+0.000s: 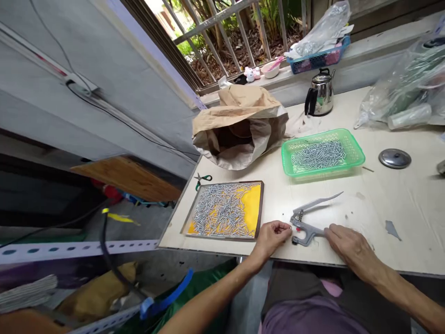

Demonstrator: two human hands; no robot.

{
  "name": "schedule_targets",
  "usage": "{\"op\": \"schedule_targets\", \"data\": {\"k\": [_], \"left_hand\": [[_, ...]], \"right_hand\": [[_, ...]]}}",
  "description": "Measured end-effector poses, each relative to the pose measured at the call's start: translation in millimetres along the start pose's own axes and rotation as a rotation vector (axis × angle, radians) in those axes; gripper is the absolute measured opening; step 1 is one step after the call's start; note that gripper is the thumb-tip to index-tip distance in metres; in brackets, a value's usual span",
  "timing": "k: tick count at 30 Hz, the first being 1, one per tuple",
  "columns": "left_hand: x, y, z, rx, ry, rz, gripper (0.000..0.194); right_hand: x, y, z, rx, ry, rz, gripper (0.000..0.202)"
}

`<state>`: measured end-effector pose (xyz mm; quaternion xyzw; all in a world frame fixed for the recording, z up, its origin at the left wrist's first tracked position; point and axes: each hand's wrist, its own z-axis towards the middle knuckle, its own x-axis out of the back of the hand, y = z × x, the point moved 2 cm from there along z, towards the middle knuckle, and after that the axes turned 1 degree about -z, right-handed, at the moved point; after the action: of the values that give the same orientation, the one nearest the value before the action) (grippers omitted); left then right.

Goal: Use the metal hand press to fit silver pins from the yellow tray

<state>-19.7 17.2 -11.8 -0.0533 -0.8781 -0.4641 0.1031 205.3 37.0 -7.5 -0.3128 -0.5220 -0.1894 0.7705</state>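
My left hand (273,239) is closed in a pinch at the tray's right side; what its fingertips hold is too small to name. My right hand (349,243) grips the lower handle of grey metal hand pliers (308,234), which lie on the table with the upper handle raised and the jaws toward my left hand. A small red spot shows near the jaws. Left of my left hand, a shallow tray (261,211) with a yellow bottom holds many small metal pins. Farther back, a green plastic basket (288,167) holds more metal pins.
An open brown paper bag (239,111) stands behind the tray. Green-handled scissors (202,180) lie at the tray's back left corner. A steel kettle (321,93), a round metal lid (394,158) and plastic bags (410,97) are at the back and right. The table's front edge is near my wrists.
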Motion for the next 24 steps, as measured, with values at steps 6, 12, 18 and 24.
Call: {"op": "schedule_targets", "data": {"k": [6, 12, 18, 24], "left_hand": [[-11.8, -17.9, 1.7, 0.054, 0.017, -0.047, 0.031], [-16.0, -9.3, 2.2, 0.111, -0.028, 0.065, 0.016], [-16.1, -1.4, 1.5, 0.33, -0.254, 0.2, 0.022], [-17.6, -9.5, -5.1, 0.386, -0.244, 0.186, 0.021]], "right_hand": [[-6.4, -4.5, -10.6, -0.004, -0.008, 0.013, 0.031], [-0.7, -6.8, -6.2, 0.023, -0.003, -0.037, 0.028], [-0.1, -7.5, -2.6, 0.044, -0.04, -0.025, 0.027], [-9.2, 6.4, -6.8, -0.004, -0.168, 0.014, 0.011]]}}
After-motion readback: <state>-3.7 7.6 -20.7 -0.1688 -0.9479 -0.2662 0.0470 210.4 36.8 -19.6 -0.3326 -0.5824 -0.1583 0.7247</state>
